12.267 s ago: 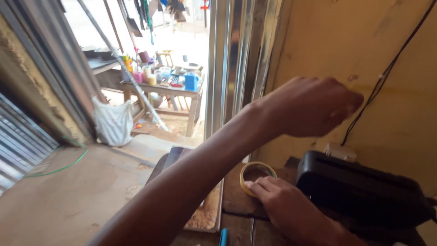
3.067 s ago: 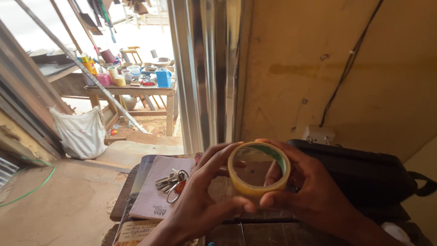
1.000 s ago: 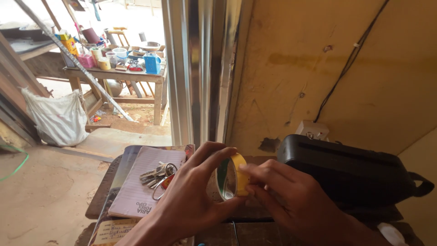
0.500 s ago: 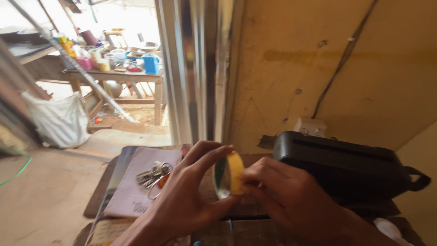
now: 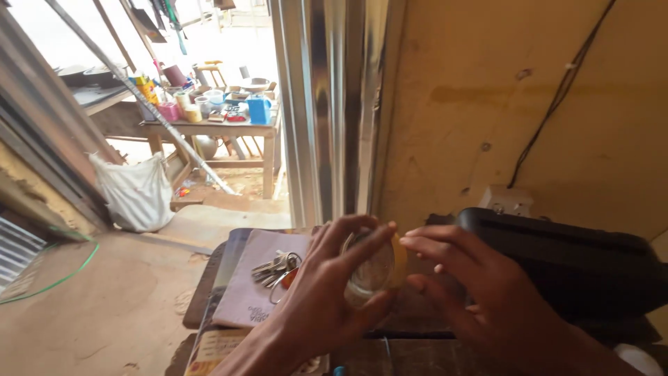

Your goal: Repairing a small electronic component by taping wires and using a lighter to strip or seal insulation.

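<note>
A bare tan plywood wall (image 5: 487,104) fills the upper right of the frame, beside shiny corrugated metal sheeting (image 5: 327,104) at centre. Upper left, daylight floods a cluttered wooden outdoor table (image 5: 216,129); a white sack (image 5: 136,191) sits on the dusty earthen floor (image 5: 104,306) at lower left.

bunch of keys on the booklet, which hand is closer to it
Left. The left hand, gripping the tape roll, sits just right of the bunch of keys. The right hand is farther right, beyond the roll.
</note>
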